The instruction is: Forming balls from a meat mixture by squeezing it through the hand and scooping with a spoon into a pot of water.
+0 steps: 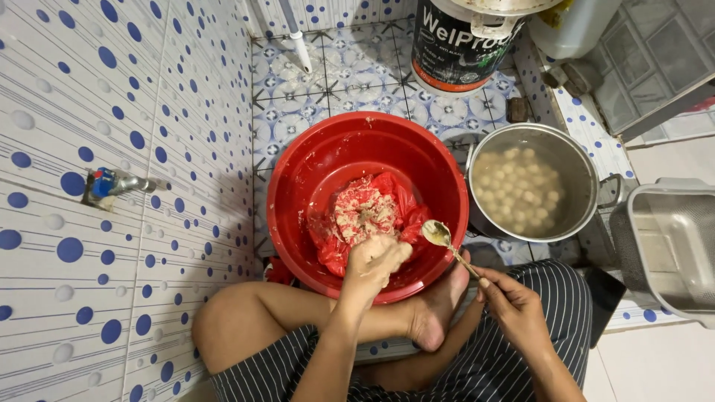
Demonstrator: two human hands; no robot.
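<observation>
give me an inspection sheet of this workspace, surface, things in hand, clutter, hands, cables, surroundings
surface: patterned blue and white tiled floor, partly wet-looking
job's things: red basin holding a red plastic bag with pale minced paste; steel pot of water with pale balls
clutter: black and orange bucket, metal tray, white pipe
hands: left hand closed around a lump of paste over the basin; right hand pinching a metal spoon
cables: nothing seen
surroundings: dotted tile wall with a tap; person sits on the floor in striped shorts
</observation>
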